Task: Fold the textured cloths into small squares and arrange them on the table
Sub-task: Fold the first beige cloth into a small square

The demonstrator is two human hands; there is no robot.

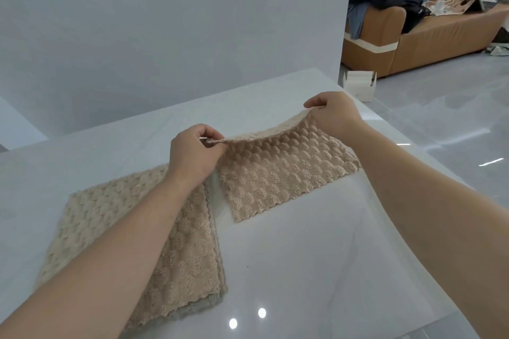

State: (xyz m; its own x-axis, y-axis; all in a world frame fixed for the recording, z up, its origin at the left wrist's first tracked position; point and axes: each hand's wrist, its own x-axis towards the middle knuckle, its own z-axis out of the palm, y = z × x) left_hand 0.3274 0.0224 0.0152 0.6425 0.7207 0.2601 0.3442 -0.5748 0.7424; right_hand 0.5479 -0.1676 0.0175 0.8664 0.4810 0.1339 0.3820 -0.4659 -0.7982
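Note:
A beige textured cloth (278, 176) lies at the middle of the white table (316, 270), its far edge lifted off the surface. My left hand (192, 154) pinches the far left corner of that cloth. My right hand (334, 115) pinches its far right corner, held a bit higher. The near edge of this cloth still rests on the table. A stack of beige cloths (190, 253) lies flat at the left under my left forearm, with a grey-green cloth edge (203, 308) showing beneath it at the near corner.
A white panel (165, 22) stands behind the table. The table's right edge runs diagonally, with glossy grey floor (440, 107) beyond. A small white box (359, 85) sits on the floor. A brown sofa (427, 33) with clothes and cables stands at the far right.

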